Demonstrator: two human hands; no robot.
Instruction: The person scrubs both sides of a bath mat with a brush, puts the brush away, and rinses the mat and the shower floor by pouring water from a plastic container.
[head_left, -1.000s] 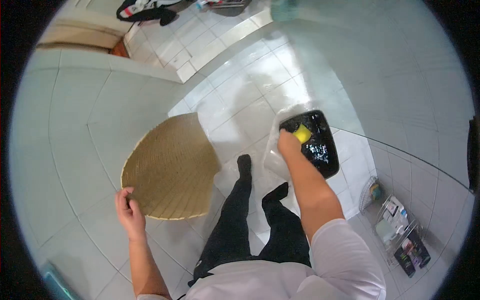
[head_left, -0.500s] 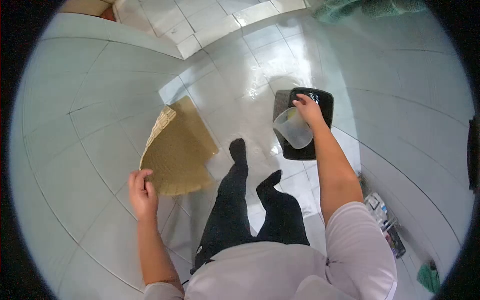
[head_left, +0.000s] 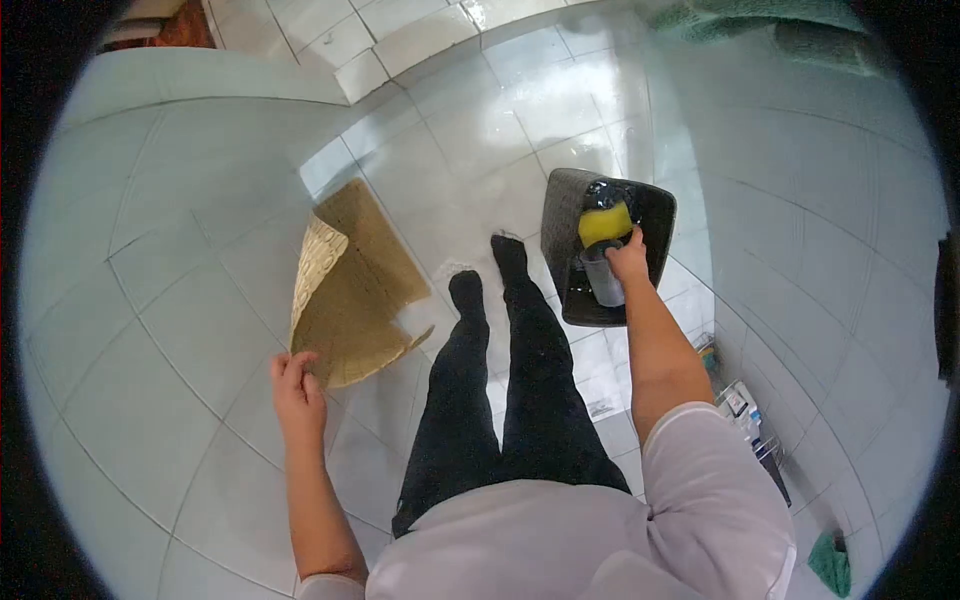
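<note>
My left hand (head_left: 298, 395) is closed on the near corner of a beige, wet-looking mat (head_left: 365, 270). The mat's left edge curls up and shows a paler, ribbed underside. On the right, my right hand (head_left: 628, 258) reaches over a black bin (head_left: 560, 210) and grips a translucent plastic dipper (head_left: 603, 278) at its rim. The dipper is tilted down inside the bin, with part of it hidden by the fingers. Just beyond it, a yellow sponge-like thing (head_left: 605, 223) lies within the bin's opening; whether it touches the dipper I cannot tell. Water glints around it.
My feet in black socks stand between mat and bin on a wet, shiny tiled floor (head_left: 470, 170). Tiled walls rise at both sides. A low tiled ledge (head_left: 430, 45) crosses ahead. A rack of bottles (head_left: 745, 410) and a green cloth (head_left: 830, 563) are at lower right.
The dipper has tipped and gone lower into the bin, and the yellow thing now shows fully. My right foot has stepped forward. The mat's near part has folded up more in my left hand.
</note>
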